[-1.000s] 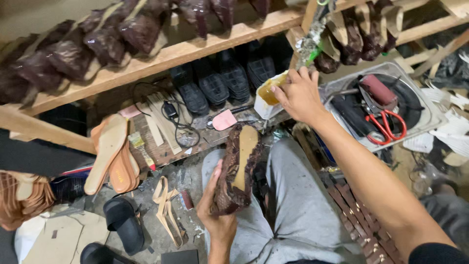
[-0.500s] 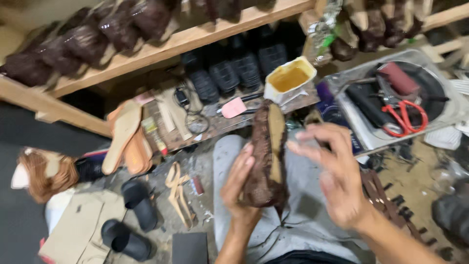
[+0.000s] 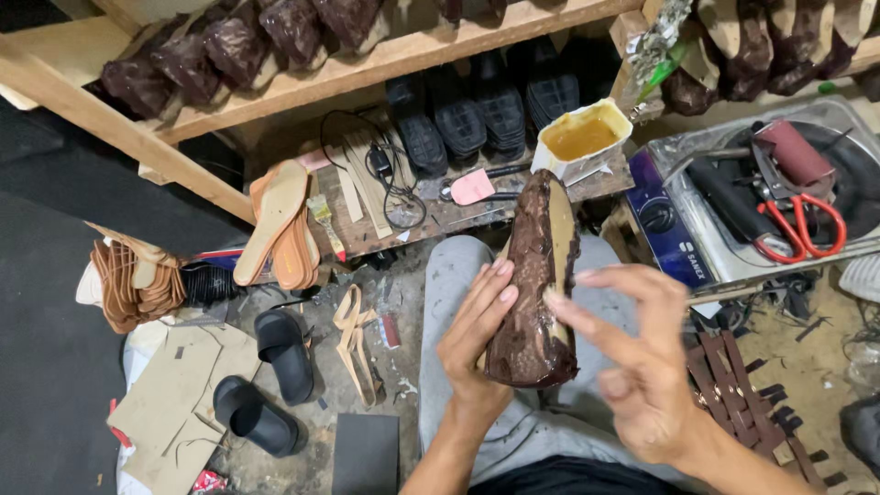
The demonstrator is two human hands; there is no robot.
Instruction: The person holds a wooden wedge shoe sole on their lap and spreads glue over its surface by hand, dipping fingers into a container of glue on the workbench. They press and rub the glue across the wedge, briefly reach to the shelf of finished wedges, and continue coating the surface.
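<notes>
My left hand (image 3: 477, 344) holds a dark brown shoe upper on a last (image 3: 539, 275), sole side up with a tan insole showing, over my lap in grey trousers. My right hand (image 3: 632, 367) hovers just to the right of the shoe with fingers spread, the index tip near the insole's edge; it holds nothing that I can see. A white tub of amber glue (image 3: 582, 137) sits on the low board behind the shoe.
Wooden shelf (image 3: 385, 60) with wrapped brown shoes; black soles (image 3: 458, 119) beneath. Tan insoles (image 3: 275, 225), pink tool (image 3: 472, 186), cable on the board. Metal tray (image 3: 724, 247) with red scissors (image 3: 807, 225) at right. Black slippers (image 3: 275, 357), cardboard (image 3: 174, 394) on floor.
My right hand came back from the glue tub to the shoe's right side. The shoe stayed in my left hand, and the view shifted a little.
</notes>
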